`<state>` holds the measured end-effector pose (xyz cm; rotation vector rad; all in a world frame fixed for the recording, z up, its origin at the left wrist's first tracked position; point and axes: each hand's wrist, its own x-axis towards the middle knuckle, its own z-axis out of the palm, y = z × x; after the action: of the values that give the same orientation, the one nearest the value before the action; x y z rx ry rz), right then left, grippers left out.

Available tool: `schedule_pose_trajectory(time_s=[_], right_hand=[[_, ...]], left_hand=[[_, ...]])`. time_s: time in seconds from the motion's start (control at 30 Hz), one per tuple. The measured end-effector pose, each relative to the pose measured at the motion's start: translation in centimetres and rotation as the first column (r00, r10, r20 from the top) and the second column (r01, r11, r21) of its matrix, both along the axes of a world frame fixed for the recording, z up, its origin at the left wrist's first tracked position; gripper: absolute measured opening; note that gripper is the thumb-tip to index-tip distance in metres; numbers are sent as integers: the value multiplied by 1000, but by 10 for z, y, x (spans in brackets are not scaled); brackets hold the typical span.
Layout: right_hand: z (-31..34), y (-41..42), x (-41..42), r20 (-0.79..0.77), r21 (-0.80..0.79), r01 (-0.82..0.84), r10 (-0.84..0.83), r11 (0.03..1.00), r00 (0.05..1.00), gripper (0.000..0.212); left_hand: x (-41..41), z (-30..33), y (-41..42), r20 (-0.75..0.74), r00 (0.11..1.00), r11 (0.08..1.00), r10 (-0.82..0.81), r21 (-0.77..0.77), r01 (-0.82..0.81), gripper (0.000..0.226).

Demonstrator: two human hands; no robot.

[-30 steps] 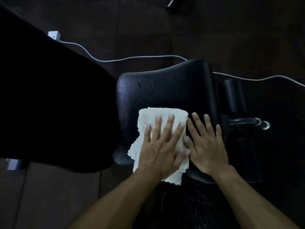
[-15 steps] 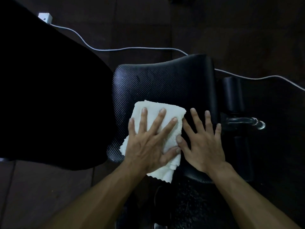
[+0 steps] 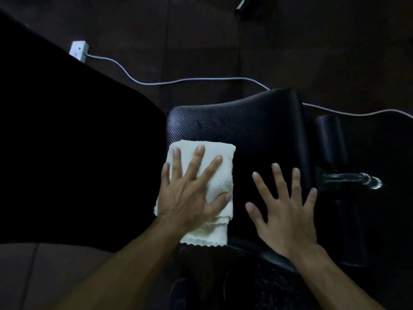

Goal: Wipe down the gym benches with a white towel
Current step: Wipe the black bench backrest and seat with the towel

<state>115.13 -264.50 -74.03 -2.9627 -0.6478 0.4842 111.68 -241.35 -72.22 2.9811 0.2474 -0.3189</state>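
Note:
A folded white towel [image 3: 220, 175] lies on the left part of a black textured bench seat pad [image 3: 252, 130]. My left hand [image 3: 190, 193] presses flat on the towel with its fingers spread, covering most of it. My right hand [image 3: 288, 211] rests flat on the bare pad to the right of the towel, fingers apart, a gap between it and the towel. The towel's scalloped edge hangs over the pad's near edge.
A large black backrest pad [image 3: 73, 157] fills the left side. A black foam roller [image 3: 330, 139] and a chrome bar end [image 3: 366, 181] sit right of the seat. A white cable [image 3: 178, 81] and its plug block [image 3: 78, 51] lie on the dark floor beyond.
My left hand has slid the towel leftward across the seat to its left edge. A gap has opened between the towel and my right hand, which has stayed on the pad.

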Motion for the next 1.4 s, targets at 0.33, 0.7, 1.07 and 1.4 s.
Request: schedule_pose_trajectory(time_s=[0.33, 0.7, 1.07, 1.4], right_hand=[[-2, 5, 2, 54, -32, 0, 2, 999, 999, 72], [-6, 3, 4, 67, -21, -9, 11, 1000, 998, 71], [-4, 3, 4, 39, 24, -1, 0, 1000, 999, 72], [-5, 0, 2, 30, 74, 30, -33, 997, 999, 77]], left_hand=[[88, -2, 21, -3, 996, 994, 88, -63, -88, 85], [158, -3, 34, 22, 993, 991, 115, -69, -113, 81], [112, -7, 12, 128, 992, 999, 5, -47, 1, 76], [31, -1, -11, 109, 990, 994, -92, -42, 97, 75]])
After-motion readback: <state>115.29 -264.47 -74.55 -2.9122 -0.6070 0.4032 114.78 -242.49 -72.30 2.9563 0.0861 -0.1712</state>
